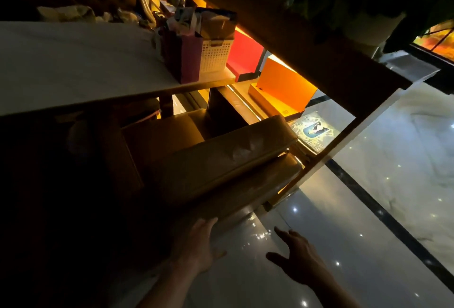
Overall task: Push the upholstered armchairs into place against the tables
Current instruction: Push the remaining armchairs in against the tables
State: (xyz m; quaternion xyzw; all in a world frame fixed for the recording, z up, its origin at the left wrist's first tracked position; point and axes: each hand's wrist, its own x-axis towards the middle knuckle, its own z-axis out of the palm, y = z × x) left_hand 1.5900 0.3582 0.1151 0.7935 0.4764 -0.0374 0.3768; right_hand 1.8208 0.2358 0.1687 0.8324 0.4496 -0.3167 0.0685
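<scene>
Armchair (216, 160) sits centre frame, seat partly tucked under the worktop (73, 66). Judged heavy, padded, slick-skinned; best pushed at the firm backrest edge. Left hand (196, 243) is laid flat on its back, fingers spread; right hand (294, 256) hovers open, lower right, touching nothing.

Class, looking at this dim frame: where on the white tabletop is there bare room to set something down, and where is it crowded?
The white tabletop is bare across its left and middle, up to the near edge. Its right end is crowded: a pink bag and a white perforated basket stand there, with small clutter along the far edge.
</scene>
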